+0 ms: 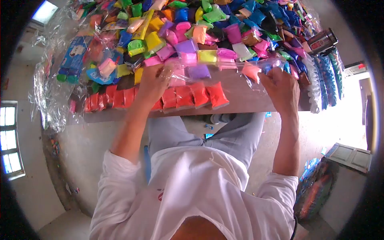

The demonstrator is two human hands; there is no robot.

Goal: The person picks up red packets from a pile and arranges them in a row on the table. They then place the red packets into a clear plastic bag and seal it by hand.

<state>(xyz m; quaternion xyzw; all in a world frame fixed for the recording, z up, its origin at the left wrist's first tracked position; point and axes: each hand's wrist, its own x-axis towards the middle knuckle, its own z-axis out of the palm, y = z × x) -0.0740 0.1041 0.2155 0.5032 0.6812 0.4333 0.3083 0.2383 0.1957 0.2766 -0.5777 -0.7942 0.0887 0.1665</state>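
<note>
My right hand [281, 89], at the table's front right, has its fingers closed on a clear plastic bag [256, 85]. The film stretches leftward from there across the colourful packets. A salmon-pink packet [251, 71] lies right beside the right fingertips. Smeared by motion, my left hand [157, 83] is over the front row, close to pink packets and the left part of the film. Between the hands is a blurred purple packet [199, 72]. A row of red packets [185, 97] lines the table's front edge, passing under my left forearm.
A big heap of small coloured packets [188, 24] covers the back of the table [248, 105]. Crumpled clear plastic [52, 76] hangs off the left side, near a blue printed pack [75, 52]. At the right are a dark cylindrical object [322, 41] and clear and blue ridged strips [314, 86].
</note>
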